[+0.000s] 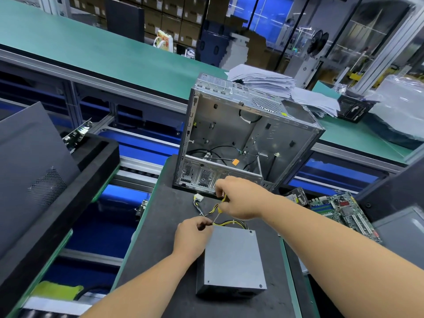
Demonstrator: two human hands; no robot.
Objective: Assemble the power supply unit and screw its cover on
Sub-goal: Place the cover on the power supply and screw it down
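Observation:
A grey power supply unit (231, 260) lies flat on the dark mat, its plain cover facing up with screws at the corners. Yellow and black cables (231, 223) run out of its far end to a white connector (198, 198). My left hand (191, 237) pinches the cables at the unit's far left corner. A little further out, my right hand (241, 198) grips a yellow strand of the same bundle. Behind them an open, bare computer case (243, 134) stands on the mat.
A motherboard (344, 212) lies to the right of the mat. A dark case panel (32, 161) leans at the left on a black foam tray (91, 166). A stack of papers (275, 86) rests on the green conveyor (91, 49) behind the case.

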